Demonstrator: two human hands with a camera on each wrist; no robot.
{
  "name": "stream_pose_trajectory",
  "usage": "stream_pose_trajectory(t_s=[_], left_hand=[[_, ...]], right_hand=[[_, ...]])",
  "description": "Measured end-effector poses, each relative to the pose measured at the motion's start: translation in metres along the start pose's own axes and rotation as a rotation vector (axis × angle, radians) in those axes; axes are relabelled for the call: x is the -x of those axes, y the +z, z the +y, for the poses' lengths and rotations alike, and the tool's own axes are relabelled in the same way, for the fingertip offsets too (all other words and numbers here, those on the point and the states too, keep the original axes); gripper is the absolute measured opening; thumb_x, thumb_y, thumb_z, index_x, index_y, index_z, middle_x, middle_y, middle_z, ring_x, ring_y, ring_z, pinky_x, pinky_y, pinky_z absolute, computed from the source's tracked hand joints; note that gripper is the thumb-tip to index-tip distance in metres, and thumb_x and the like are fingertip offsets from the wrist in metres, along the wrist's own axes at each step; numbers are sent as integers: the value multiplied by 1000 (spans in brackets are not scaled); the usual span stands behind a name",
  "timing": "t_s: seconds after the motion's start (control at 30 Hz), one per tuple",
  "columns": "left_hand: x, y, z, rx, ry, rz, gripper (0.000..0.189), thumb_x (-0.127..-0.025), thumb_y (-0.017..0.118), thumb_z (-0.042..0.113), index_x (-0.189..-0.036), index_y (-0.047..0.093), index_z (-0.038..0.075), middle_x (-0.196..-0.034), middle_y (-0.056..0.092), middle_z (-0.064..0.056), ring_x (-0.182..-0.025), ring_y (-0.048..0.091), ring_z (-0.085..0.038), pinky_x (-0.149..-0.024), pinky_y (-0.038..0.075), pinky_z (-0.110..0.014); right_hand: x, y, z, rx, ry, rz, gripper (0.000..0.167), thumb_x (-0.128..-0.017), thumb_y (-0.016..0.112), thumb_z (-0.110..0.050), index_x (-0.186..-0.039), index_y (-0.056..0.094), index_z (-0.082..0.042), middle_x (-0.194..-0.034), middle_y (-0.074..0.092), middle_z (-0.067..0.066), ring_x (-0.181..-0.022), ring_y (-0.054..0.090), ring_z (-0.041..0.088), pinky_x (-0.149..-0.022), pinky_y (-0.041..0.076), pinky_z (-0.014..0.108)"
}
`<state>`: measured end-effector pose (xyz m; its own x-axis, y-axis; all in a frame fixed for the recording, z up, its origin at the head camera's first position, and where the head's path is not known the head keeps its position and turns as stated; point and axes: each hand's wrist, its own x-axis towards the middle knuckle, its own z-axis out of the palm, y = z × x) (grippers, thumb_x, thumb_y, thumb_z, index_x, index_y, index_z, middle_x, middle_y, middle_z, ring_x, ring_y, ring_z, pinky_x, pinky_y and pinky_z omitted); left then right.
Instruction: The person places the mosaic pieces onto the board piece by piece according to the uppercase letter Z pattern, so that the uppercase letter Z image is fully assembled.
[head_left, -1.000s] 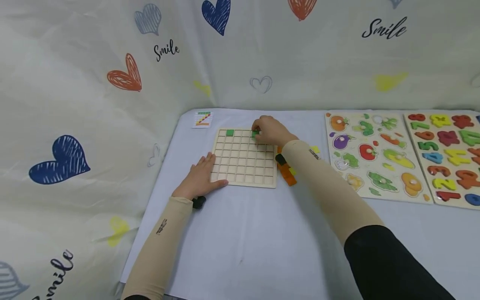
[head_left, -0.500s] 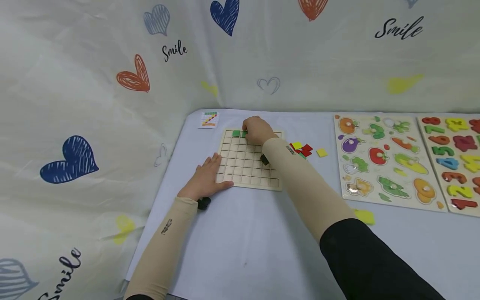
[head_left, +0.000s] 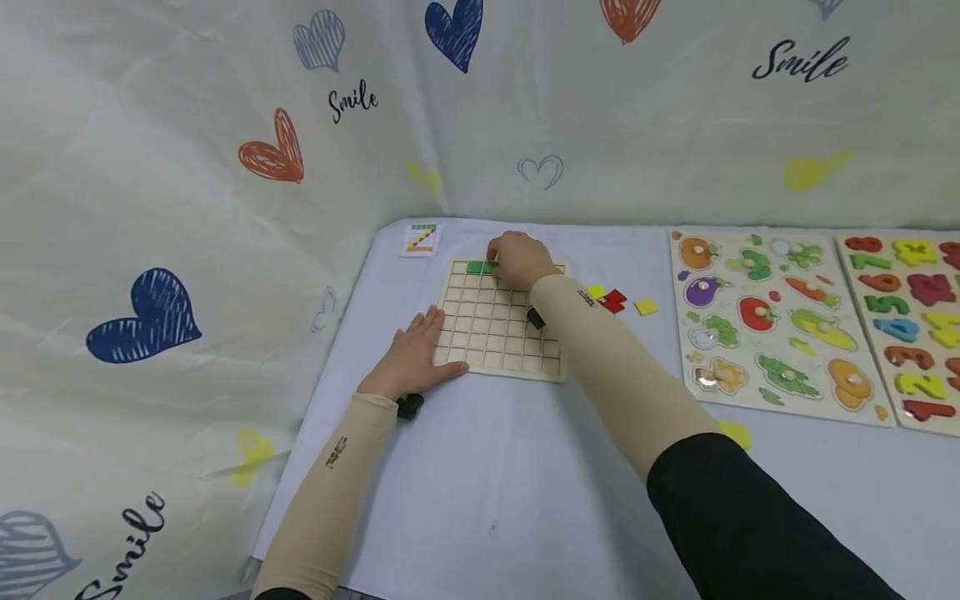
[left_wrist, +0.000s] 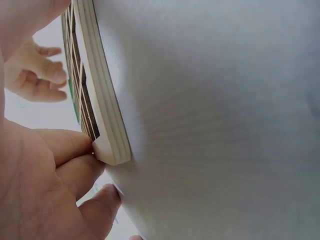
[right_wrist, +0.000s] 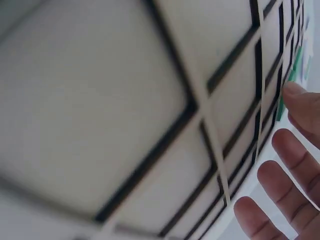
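My left hand (head_left: 412, 358) rests at the left edge of the wooden grid board (head_left: 495, 367), fingers along its side and thumb at the near edge. In the left wrist view, its fingertips touch the board's corner (left_wrist: 112, 150). Over the board's far row is my right hand (head_left: 521, 260). A green square tile (head_left: 474, 267) sits in that row, and another beside it is partly hidden by the right hand. In the right wrist view, a digit touches a green strip of tile (right_wrist: 281, 109), while the other fingers (right_wrist: 277, 180) are spread loosely and hold nothing.
A small pattern card (head_left: 422, 240) lies beyond the board's left corner. Loose red tiles (head_left: 613, 301) and a yellow tile (head_left: 646, 307) lie right of the board, partly behind the right forearm. A vegetable puzzle (head_left: 780, 333) and a number puzzle (head_left: 900, 325) stand farther right.
My right hand has moved left along the far row, and a second green tile now lies beside the first. The left hand stays at the board's edge. The head view has shifted slightly.
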<state>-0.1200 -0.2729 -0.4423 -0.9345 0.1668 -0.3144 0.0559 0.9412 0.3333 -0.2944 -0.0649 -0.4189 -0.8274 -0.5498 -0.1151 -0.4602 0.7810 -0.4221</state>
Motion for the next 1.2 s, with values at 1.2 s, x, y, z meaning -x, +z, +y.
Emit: stream_pose_trajectory(t_s=[1.2], left_hand=[[3,2,5,38,19,-2,115,-93,66,64,-167,4,3,-176,2,-17,-163,5,-42,-126,12,-72]], right_hand=[[153,-33,97,209,-104,-78,25,-95,72,-9,-119,78,-13,-122,72,8,-116,63,31,-109,52,51]])
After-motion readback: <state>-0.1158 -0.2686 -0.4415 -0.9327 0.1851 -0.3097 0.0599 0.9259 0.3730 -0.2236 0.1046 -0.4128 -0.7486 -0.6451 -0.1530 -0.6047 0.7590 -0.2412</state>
